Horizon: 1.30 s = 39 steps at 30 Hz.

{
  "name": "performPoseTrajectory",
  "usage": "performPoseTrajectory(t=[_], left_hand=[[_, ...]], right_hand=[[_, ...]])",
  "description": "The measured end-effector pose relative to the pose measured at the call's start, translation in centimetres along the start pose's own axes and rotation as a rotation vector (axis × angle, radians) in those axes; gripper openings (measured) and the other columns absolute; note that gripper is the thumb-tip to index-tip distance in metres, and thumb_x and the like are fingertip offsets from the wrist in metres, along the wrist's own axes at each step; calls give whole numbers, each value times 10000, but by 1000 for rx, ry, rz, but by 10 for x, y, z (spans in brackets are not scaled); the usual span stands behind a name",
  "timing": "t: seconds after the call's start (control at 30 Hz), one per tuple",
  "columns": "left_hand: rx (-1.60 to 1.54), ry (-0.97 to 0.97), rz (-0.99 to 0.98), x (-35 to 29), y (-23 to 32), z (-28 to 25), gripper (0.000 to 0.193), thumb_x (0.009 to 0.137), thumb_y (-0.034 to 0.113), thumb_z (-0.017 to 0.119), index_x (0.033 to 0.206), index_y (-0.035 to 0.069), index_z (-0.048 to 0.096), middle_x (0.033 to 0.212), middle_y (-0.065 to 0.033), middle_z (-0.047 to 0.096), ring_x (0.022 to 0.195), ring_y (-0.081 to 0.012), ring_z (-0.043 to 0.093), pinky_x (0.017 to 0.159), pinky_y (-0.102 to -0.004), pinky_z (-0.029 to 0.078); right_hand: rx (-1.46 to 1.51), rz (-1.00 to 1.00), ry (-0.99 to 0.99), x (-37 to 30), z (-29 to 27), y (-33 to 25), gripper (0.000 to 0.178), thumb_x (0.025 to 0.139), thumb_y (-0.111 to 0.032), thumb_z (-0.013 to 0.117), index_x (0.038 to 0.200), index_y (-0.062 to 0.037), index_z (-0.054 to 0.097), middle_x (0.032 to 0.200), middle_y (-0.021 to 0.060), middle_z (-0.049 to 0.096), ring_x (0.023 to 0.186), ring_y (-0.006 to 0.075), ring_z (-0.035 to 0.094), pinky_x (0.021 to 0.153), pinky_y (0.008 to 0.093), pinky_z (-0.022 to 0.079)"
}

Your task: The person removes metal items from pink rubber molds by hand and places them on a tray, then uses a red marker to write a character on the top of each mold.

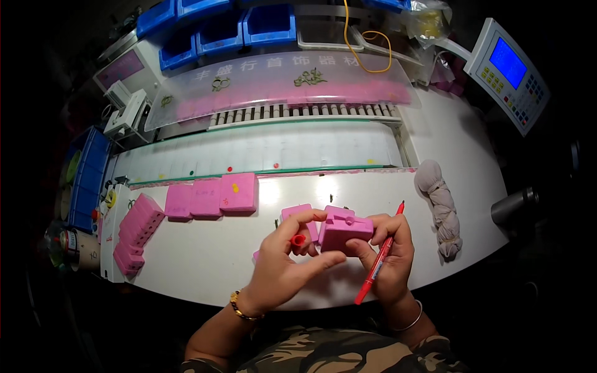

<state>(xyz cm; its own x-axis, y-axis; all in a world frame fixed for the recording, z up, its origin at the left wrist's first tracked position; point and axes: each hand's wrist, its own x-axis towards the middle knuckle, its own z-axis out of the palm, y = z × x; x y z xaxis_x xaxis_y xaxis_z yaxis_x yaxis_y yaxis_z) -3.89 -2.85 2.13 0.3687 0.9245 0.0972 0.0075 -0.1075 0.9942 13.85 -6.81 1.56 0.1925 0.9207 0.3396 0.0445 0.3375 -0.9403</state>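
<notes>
My right hand [393, 255] grips a pink rubber mold block [342, 233] by its right side, thumb across the front. The block is tilted, with a groove and a small round hollow along its upper edge. The same hand holds an uncapped red marker [378, 273] slanting between its fingers, dark tip up. My left hand [283, 264] is curled at the block's left side, index finger and thumb beside it. A red pen cap [299, 240] sits in its bent fingers, open end showing. Behind the hands, more pink blocks [295, 211] lie on the table, partly hidden.
A row of pink blocks [208, 198] and a leaning stack [138, 227] stand at the left. A tied grey cloth bundle [439, 208] lies at right. Behind are a conveyor belt [261, 146], a clear cover bearing green pieces [310, 78], blue bins [268, 25] and a control panel [507, 71].
</notes>
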Motion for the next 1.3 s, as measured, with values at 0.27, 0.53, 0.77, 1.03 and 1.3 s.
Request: performPoseTrajectory(t=[0.27,0.53,0.77,1.03,1.3], left_hand=[[-48,-101,32,2,7,-5,332,865,1,703,1183,-9,606,736,45,499,667,-25,440,603,-181,383],[-27,-69,149,-6,-8,5,255,888,-20,670,1132,-17,596,814,23,540,707,-28,459,668,-183,430],[-19,-62,71,-15,-15,9,274,887,20,688,1134,-23,579,878,6,577,735,-39,493,682,-192,440],[704,-197,317,-18,-3,-1,683,660,367,865,1221,93,587,801,-33,519,753,-225,518,775,-367,370],[832,-346,200,-27,-13,-4,630,688,336,833,1188,64,564,897,-74,514,896,-258,523,844,-402,346]], right_hand=[[-88,-120,-138,-3,-13,2,379,769,78,768,841,-46,418,955,178,661,797,160,628,699,254,501],[16,-125,-166,1,-17,1,424,769,78,767,899,-67,391,1078,221,637,891,194,646,813,303,528],[69,-36,-173,-9,-19,1,409,786,78,753,888,-62,382,1070,216,637,904,177,637,806,289,525],[115,410,-137,-31,-30,17,380,814,83,716,887,-64,373,1070,178,630,887,126,599,792,268,523],[-247,203,-121,-43,-27,31,342,826,-8,754,895,-43,421,1048,165,639,823,141,579,737,283,502]])
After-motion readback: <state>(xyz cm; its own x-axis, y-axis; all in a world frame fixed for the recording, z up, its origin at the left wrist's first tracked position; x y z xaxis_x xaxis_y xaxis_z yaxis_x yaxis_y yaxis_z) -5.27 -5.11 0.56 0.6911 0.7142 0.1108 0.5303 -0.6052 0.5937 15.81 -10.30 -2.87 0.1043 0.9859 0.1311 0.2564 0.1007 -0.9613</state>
